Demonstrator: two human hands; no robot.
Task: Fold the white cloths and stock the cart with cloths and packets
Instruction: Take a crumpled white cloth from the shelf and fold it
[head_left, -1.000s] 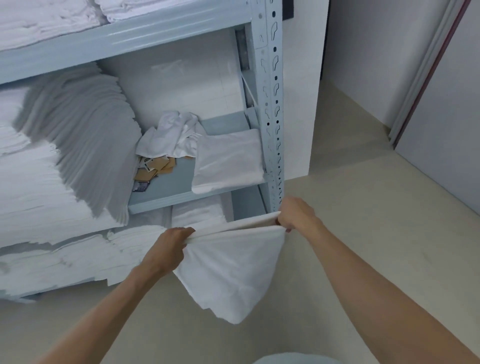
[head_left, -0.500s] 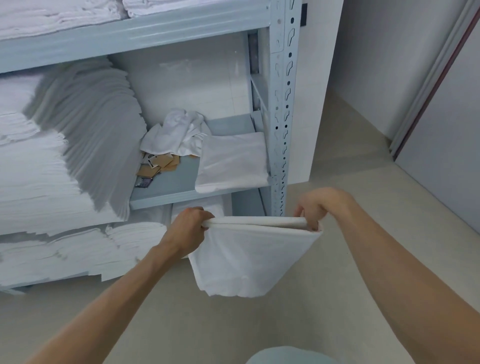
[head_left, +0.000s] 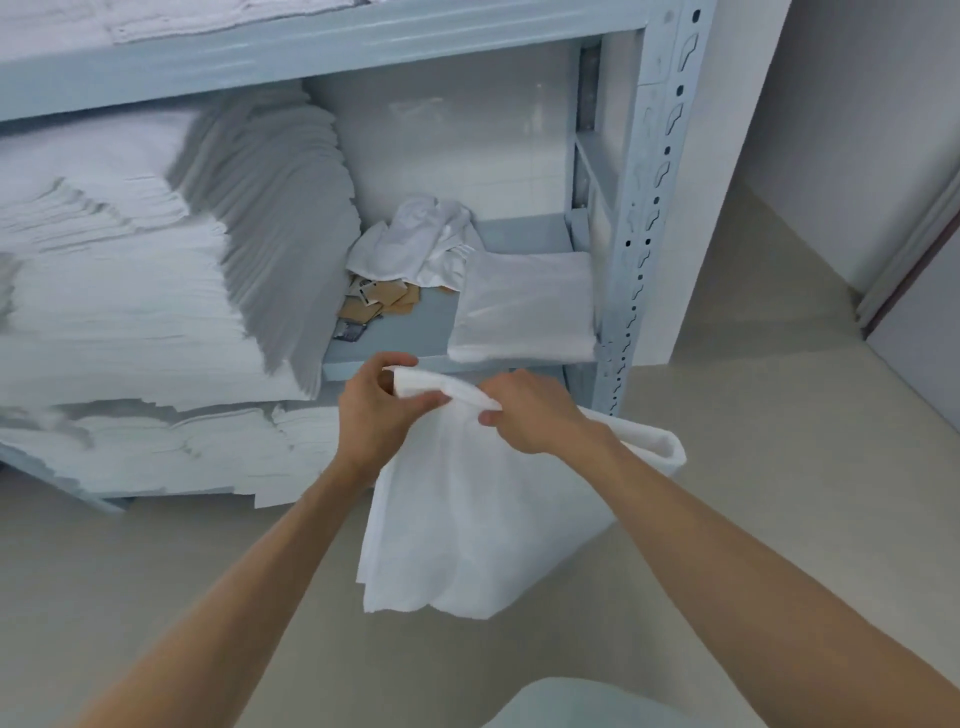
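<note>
Shelving (head_left: 631, 270) fills the top of the view, pale blue-grey metal with a perforated upright on the right, standing on a beige floor (head_left: 753, 467). Tall stacks of folded white cloths (head_left: 130, 291) crowd its left side, fanning out over the middle shelf, with more stacked on the shelf below. On that middle shelf's right end lies one flat folded cloth (head_left: 524, 306), its front edge at the shelf lip, and just behind and left of it sits a crumpled white cloth (head_left: 415, 244). Brown packets (head_left: 382, 304) are scattered under that crumpled heap, a darker one nearest the shelf edge. Out front, in mid-air below the shelf, hangs the white cloth (head_left: 467, 530) being worked, doubled over and drooping toward the floor, one fold looping out to the right. Left hand (head_left: 376, 410) has its fingers curled round the cloth's bunched top edge; right hand (head_left: 530, 410) pinches the same edge just beside it, thumb under, knuckles nearly touching the left.
</note>
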